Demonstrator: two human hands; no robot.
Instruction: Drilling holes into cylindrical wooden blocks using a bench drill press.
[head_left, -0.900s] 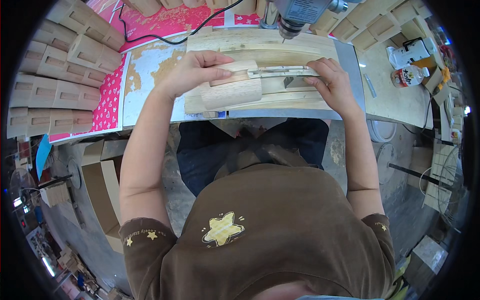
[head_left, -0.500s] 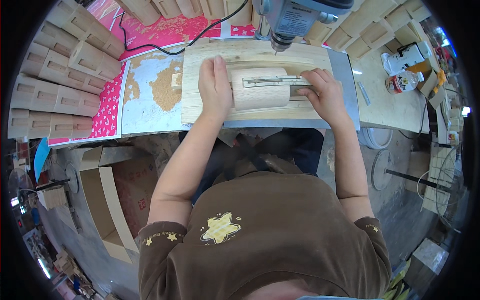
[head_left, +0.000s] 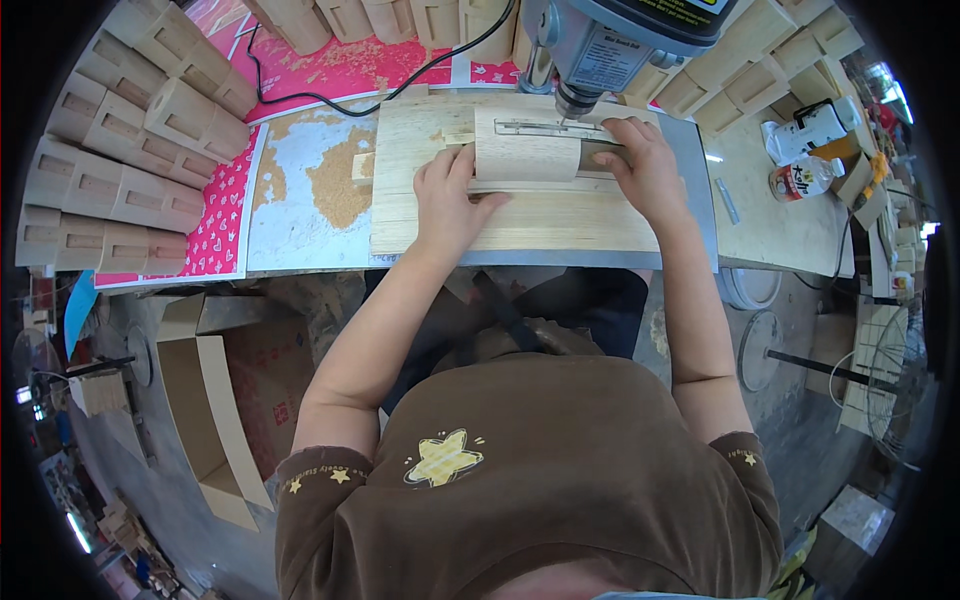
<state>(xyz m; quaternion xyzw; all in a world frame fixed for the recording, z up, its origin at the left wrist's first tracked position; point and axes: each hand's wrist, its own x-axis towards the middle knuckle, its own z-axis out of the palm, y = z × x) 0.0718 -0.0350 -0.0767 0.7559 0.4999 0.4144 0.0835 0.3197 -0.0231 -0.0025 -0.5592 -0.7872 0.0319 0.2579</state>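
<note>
A pale, rounded wooden block point(head_left: 527, 160) lies on a wooden board, with a narrow slotted guide strip point(head_left: 550, 130) along its top. Directly above the strip is the bit of a bench drill point(head_left: 575, 100). My left hand point(head_left: 450, 198) is at the block's left end, fingers curled against it and thumb stretched along its near side. My right hand point(head_left: 645, 168) closes around the right end of the guide, its thumb against a grey-brown flat piece point(head_left: 600, 154) that sticks out of the block. The fingertips' undersides are hidden.
Rows of slotted wooden blocks point(head_left: 120, 185) stand at the left, with more at the back. A black cable point(head_left: 335, 104) crosses the pink-covered table. At right are a bottle point(head_left: 805, 178) and a blue marker point(head_left: 727, 200). Below left stands an open cardboard box point(head_left: 210, 420).
The block and guide have moved away from me, under the drill bit. My left hand has slid nearer and lower on the block's end, its thumb now outstretched; my right hand moved forward with the guide.
</note>
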